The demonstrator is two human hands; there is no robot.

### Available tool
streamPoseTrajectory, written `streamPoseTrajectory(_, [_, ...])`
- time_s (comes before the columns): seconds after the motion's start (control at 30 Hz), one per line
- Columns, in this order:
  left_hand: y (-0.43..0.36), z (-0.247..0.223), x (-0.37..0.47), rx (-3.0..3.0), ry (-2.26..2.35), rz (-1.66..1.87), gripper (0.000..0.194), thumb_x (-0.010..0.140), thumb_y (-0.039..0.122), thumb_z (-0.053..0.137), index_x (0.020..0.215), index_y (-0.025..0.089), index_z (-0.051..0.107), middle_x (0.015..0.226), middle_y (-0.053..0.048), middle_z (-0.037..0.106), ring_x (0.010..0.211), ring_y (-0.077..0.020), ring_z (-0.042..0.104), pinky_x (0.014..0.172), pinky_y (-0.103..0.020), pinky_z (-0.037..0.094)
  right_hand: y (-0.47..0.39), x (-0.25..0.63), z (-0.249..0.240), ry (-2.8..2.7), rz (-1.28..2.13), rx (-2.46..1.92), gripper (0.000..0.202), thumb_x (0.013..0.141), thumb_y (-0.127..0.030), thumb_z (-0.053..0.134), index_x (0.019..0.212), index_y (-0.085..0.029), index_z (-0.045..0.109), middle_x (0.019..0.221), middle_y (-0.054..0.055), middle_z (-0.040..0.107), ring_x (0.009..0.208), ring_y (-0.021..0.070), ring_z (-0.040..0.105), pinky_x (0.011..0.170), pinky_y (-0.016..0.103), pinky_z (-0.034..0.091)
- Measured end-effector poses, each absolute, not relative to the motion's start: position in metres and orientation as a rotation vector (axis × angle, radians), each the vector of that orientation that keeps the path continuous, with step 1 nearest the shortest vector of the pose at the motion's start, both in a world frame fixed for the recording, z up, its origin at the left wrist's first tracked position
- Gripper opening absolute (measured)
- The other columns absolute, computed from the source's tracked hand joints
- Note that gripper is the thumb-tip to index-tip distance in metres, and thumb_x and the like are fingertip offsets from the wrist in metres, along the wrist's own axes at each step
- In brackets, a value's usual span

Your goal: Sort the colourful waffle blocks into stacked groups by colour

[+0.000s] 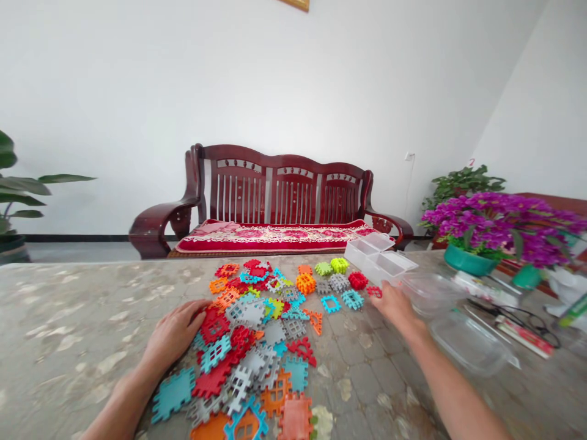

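Observation:
My left hand (pixel 181 324) rests flat at the left edge of a loose heap of plastic interlocking tiles (pixel 250 311) in red, orange, grey, blue and green. Its fingers are stretched out, touching the heap. Out to the right, my right hand (pixel 395 304) has its fingertips closed at a small red interlocking tile (pixel 374 292). Beside that tile are small groups sorted by colour: a red stack (pixel 358 280), a blue stack (pixel 353 299), a grey stack (pixel 339 282), an orange stack (pixel 306 283) and a yellow-green stack (pixel 339 264). A single blue frame tile (pixel 330 304) lies nearby.
A clear compartment box (pixel 373 260) stands behind my right hand. To the right are clear plastic lids (pixel 472 342), glasses (pixel 536 327) and a teal pot (pixel 470 261) of purple flowers. A wooden bench (pixel 284 189) stands beyond the table (pixel 82 330).

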State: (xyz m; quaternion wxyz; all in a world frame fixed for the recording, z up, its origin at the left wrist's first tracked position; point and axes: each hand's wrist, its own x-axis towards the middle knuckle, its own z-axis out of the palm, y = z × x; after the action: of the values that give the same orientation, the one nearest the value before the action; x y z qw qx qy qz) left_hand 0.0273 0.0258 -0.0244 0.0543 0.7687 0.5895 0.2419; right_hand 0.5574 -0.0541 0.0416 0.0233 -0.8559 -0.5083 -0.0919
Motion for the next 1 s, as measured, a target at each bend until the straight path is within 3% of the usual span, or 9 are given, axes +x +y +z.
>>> streamPoseTrajectory(0.2, [0.026,-0.027,0.027,2.326,1.781,0.742,0.043,0.091,0.043,0.037,0.116,0.028,0.069,0.123,-0.003,0.071,0.112,-0.0219,0.065,0.102,-0.035,0.047,-0.031,0.559,0.058,-1.557,-0.306,-2.491,0.051,0.088,-0.045,0.056,0.131,-0.018,0.056,0.105,0.014,0.074,0.099,0.0275,0.07,0.078,0.03,0.049])
streamPoseTrajectory(0.33, [0.027,-0.028,0.026,2.331,1.778,0.73,0.044,0.091,0.043,0.036,0.117,0.029,0.068,0.124,-0.003,0.071,0.113,-0.0219,0.065,0.101,-0.035,0.047,-0.012,0.555,0.058,-1.603,-0.273,-2.46,0.054,0.087,-0.043,0.057,0.134,-0.016,0.054,0.11,0.016,0.073,0.103,0.0288,0.069,0.082,0.031,0.049])
streamPoseTrajectory(0.63, [0.025,-0.024,0.028,2.322,1.787,0.748,0.043,0.089,0.043,0.038,0.115,0.028,0.07,0.122,-0.002,0.072,0.111,-0.0222,0.066,0.1,-0.034,0.049,0.003,0.554,0.059,-1.716,-0.239,-2.467,0.046,0.087,-0.035,0.054,0.127,-0.013,0.056,0.111,0.017,0.072,0.103,0.0289,0.069,0.079,0.031,0.049])
streamPoseTrajectory(1.0, [0.025,-0.024,0.028,2.314,1.803,0.74,0.043,0.089,0.043,0.038,0.115,0.029,0.07,0.122,-0.001,0.072,0.112,-0.0213,0.066,0.1,-0.033,0.049,0.006,0.558,0.053,-1.739,-0.22,-2.48,0.051,0.086,-0.035,0.055,0.132,-0.013,0.053,0.109,0.017,0.073,0.104,0.028,0.068,0.08,0.03,0.048])
